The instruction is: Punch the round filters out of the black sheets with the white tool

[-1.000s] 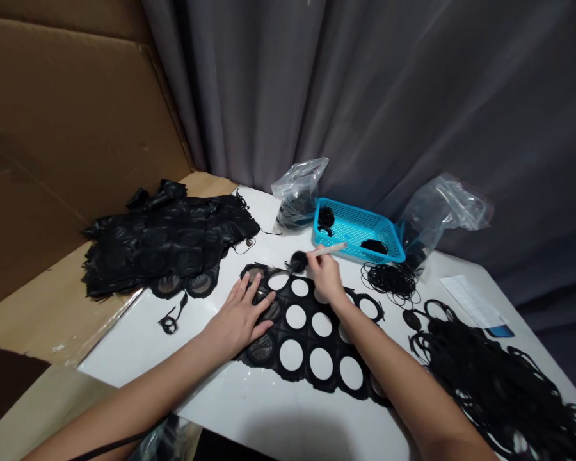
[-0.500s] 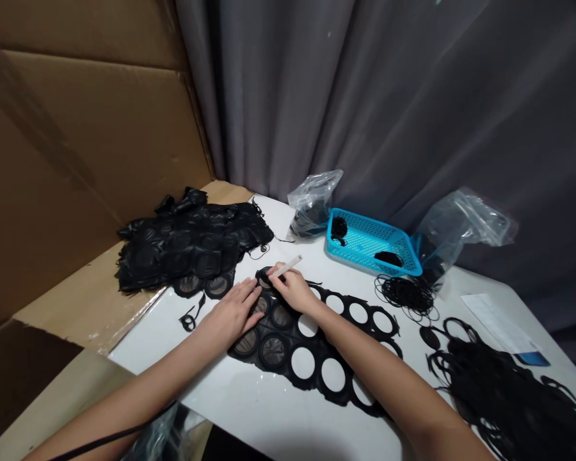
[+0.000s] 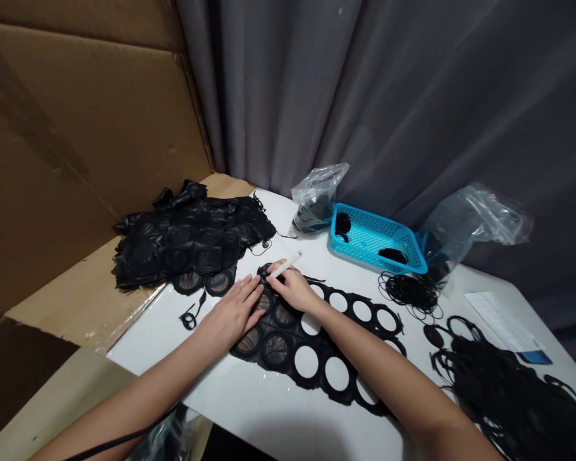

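Observation:
A black sheet (image 3: 291,366) with rows of round cut-outs lies on the white table. Toward its right the circles are open and show the table; on the left they still hold dark, wrinkled film. My left hand (image 3: 234,307) rests on the sheet's left edge, palm down with fingers stretched out. Pinched in my right hand (image 3: 290,287) is a slim white pen-like tool (image 3: 288,262), its tip hidden behind the fingers at the far-left circle. What kind of tip it has cannot be seen.
A pile of similar black sheets (image 3: 182,240) lies at left, by a cardboard wall (image 3: 96,128). Behind are a blue basket (image 3: 365,241) and clear bags (image 3: 319,189). Thin black rings (image 3: 409,293), black strips (image 3: 504,390) and white paper (image 3: 499,320) lie right. A grey curtain (image 3: 388,96) hangs behind.
The view has shifted slightly. My right hand has moved a very little at the far-left circle with the tool still in it; my left hand stays on the sheet.

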Motion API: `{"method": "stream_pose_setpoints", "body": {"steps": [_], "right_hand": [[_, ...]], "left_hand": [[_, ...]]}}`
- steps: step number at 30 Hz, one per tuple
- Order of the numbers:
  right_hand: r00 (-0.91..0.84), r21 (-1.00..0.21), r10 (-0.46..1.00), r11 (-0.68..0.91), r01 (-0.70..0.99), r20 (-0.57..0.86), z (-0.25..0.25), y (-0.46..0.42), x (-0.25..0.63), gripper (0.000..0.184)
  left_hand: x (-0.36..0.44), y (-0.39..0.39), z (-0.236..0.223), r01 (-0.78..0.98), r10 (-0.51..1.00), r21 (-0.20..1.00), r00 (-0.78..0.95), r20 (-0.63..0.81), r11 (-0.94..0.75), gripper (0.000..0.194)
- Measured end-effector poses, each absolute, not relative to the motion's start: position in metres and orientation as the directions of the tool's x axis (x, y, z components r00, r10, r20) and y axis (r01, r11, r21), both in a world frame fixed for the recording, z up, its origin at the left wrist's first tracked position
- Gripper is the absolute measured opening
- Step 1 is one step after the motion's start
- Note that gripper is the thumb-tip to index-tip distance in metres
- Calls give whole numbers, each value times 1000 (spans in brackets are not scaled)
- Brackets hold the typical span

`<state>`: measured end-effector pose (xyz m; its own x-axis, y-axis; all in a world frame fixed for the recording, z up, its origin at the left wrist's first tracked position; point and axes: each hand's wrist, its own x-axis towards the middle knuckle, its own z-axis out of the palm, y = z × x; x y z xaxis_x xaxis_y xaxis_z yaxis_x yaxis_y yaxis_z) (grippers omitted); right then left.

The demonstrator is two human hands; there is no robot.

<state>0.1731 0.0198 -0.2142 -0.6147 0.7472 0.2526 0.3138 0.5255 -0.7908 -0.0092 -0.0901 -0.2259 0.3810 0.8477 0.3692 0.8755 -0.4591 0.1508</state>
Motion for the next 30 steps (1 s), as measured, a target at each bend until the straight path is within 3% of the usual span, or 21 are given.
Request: {"method": "stream_pose_setpoints", "body": {"steps": [7, 12, 15, 17, 22, 30], "right_hand": [[-646, -540, 674, 714, 446, 359, -218, 3, 166, 16], [-235, -744, 919, 395, 539, 317, -209, 48, 191, 22], [-107, -770, 941, 325, 549, 321, -196, 62, 208, 25], [-173, -769, 927, 373, 519, 333, -190, 50, 209, 27], [-562, -739, 747, 592, 321, 354, -188, -18, 187, 18], [-656, -838, 731, 467, 282, 187, -198, -44, 177, 11]], "left_hand": [[-9, -90, -228, 882, 854, 121, 394, 341, -455, 44], [-10, -87, -228, 888, 862, 140, 372, 345, -439, 43], [-13, -90, -218, 878, 859, 160, 377, 347, -450, 44], [-13, -100, -210, 879, 861, 180, 357, 363, -441, 43], [0, -142, -203, 895, 884, 216, 299, 361, -391, 35], [8, -164, -214, 909, 883, 206, 264, 389, -363, 37]]}}
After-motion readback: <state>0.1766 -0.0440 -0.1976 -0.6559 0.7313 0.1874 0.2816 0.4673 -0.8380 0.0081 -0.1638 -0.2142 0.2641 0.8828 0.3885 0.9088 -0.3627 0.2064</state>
